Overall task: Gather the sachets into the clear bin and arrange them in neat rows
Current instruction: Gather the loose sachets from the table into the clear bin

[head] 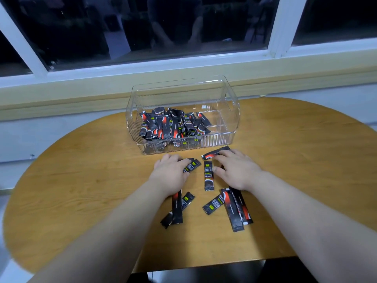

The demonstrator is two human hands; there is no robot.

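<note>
**Both hands on loose sachets just short of the bin**

Two sachets (191, 166) lie side by side under the fingers of the left hand (168, 174), their far ends poking out toward the right hand. The left hand lies palm down on them with its fingers bent over and its thumb against their near edge. Whether it pinches them or only presses on them cannot be told.

The right hand (237, 171) lies flat with its fingers spread. Its fingertips (223, 153) rest on a slanted sachet (213, 154). Its thumb touches the side of a middle sachet (209, 177), which lies between the two hands and points toward the bin.

Back from the fingers, by the left wrist, a crossed pair (177, 209) lies on the table, one long red-and-black piece over a shorter one. By the right wrist lies a cluster (234, 211) of long sachets packed side by side, partly under the wrist. A shorter one (213, 204) leans against the cluster's left side.

Just beyond both sets of fingertips stands the clear bin (214, 139), with ribbed walls and a high curved back. The slanted sachet lies just beside its front wall. Inside the bin a pile (173, 125) of sachets fills the left and middle part, jumbled at many angles and some standing on end.

All this sits on a round wooden table (81, 180). Past the bin run a pale sill (81, 86) and a white-framed window (279, 27) with dark glass.
</note>
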